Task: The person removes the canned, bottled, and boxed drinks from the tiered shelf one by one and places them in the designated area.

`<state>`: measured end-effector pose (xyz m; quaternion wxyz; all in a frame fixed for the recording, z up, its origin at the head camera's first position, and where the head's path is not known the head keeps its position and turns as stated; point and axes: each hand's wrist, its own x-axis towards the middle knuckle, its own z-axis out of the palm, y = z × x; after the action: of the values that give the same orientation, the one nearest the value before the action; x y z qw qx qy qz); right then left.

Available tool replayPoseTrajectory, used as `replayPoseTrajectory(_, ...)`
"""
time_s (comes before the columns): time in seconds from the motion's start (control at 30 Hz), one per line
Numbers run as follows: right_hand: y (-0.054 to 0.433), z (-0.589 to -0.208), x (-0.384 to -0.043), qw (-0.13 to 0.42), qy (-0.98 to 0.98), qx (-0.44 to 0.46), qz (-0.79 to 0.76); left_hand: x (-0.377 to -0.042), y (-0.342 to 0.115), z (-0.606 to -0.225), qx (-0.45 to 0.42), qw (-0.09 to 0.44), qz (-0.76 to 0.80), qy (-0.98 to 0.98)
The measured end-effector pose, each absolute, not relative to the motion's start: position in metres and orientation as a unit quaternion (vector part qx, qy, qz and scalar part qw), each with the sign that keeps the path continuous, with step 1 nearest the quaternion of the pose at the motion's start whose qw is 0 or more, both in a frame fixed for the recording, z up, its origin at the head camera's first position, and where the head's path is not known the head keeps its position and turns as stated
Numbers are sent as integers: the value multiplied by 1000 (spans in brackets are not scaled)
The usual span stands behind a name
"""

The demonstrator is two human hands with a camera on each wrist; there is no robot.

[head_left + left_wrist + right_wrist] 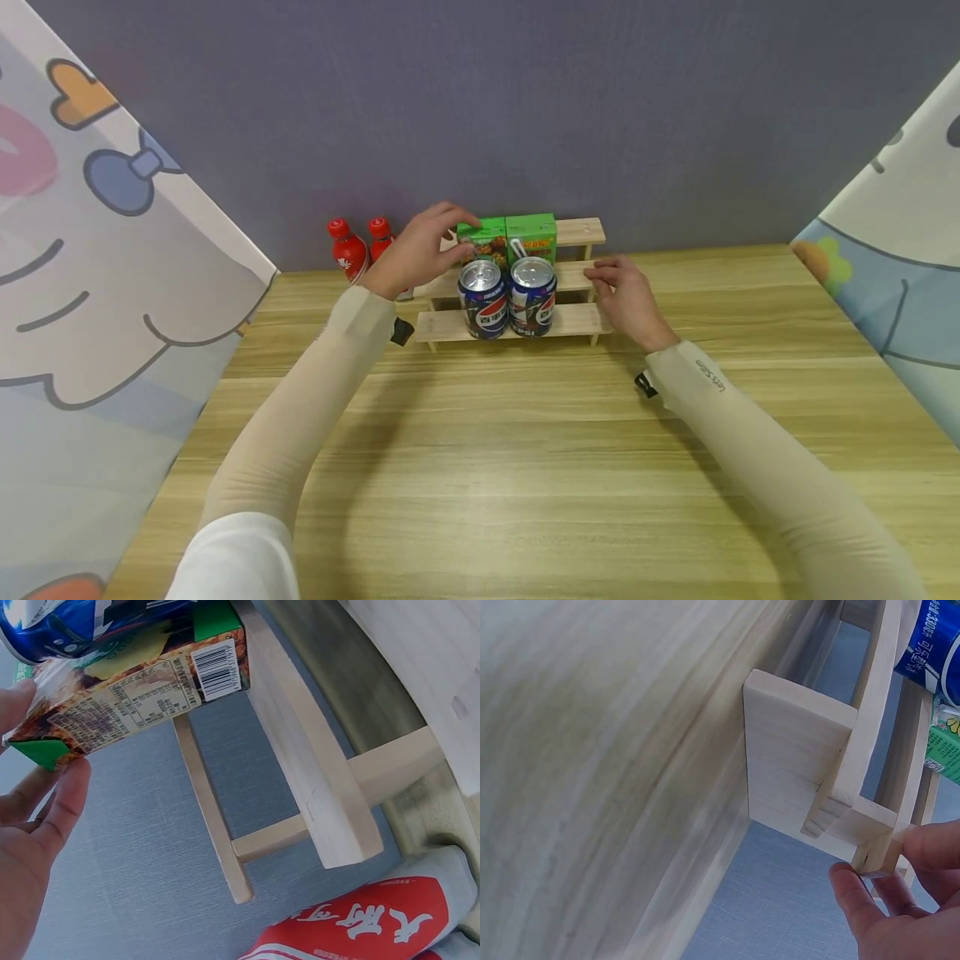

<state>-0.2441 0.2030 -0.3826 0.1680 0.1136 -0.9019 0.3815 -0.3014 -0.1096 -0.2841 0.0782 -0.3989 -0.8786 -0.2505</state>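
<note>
A small three-step wooden shelf (pixel 576 320) stands near the back wall. My left hand (pixel 422 250) holds the left of two green boxes with food pictures (pixel 491 242) on the middle step; in the left wrist view, the thumb lies on one face of that box (pixel 142 694) and fingers reach round its far edge. At the shelf's right end my right hand (pixel 628 302) pinches the tip of the middle plank (pixel 881 851) between thumb and fingers. Two blue Pepsi cans (pixel 483 300) stand side by side on the lowest step, in front of the boxes.
Two red bottles with red caps (pixel 348 248) stand left of the shelf, partly behind my left hand. A grey wall (pixel 510 108) rises behind the wooden table (pixel 495 467). Cartoon-printed panels (pixel 187 267) flank both sides.
</note>
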Motion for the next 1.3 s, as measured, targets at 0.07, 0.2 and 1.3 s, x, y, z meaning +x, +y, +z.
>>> replayPoseTrajectory(0.07, 203, -383, -244, 170, -901, 113, 382, -302, -110, -285, -404, 82, -253, -875)
replayPoseTrajectory(0.2, 203, -383, -245, 171, -899, 112, 386, -303, -109, -288, -405, 88, -257, -873)
replayPoseTrajectory(1.3, 203, -379, -242, 154, -902, 106, 388, -299, -132, -284, -377, 125, -255, -882)
